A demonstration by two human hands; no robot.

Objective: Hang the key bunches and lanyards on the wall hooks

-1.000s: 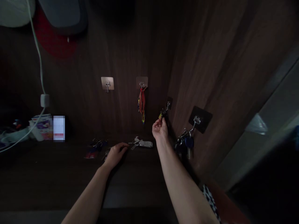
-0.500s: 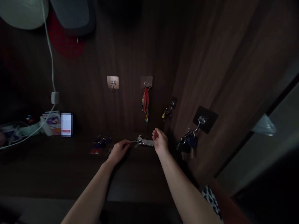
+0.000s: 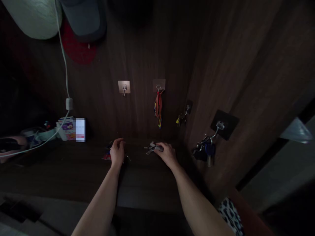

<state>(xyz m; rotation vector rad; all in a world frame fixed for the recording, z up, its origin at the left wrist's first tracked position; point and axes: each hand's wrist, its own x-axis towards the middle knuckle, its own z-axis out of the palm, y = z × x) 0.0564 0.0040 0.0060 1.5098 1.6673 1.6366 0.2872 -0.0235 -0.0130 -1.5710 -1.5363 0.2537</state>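
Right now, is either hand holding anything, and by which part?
The right hand pinches the silver keyring tool by its body; whether the left hand holds anything can't be told.

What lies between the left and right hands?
Head view: small metal pieces by the left hand, probably keys, then a silver key bunch at the right hand.

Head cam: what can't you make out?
All head view:
Red-and-blue bunch: partly hidden by the left hand.
Silver key bunch: right end hidden by the right hand.
Grey cap: cut off by the upper edge.
Bright panel: pixelated, unreadable.
Yellow-and-dark bunch: too small and dark to count keys.
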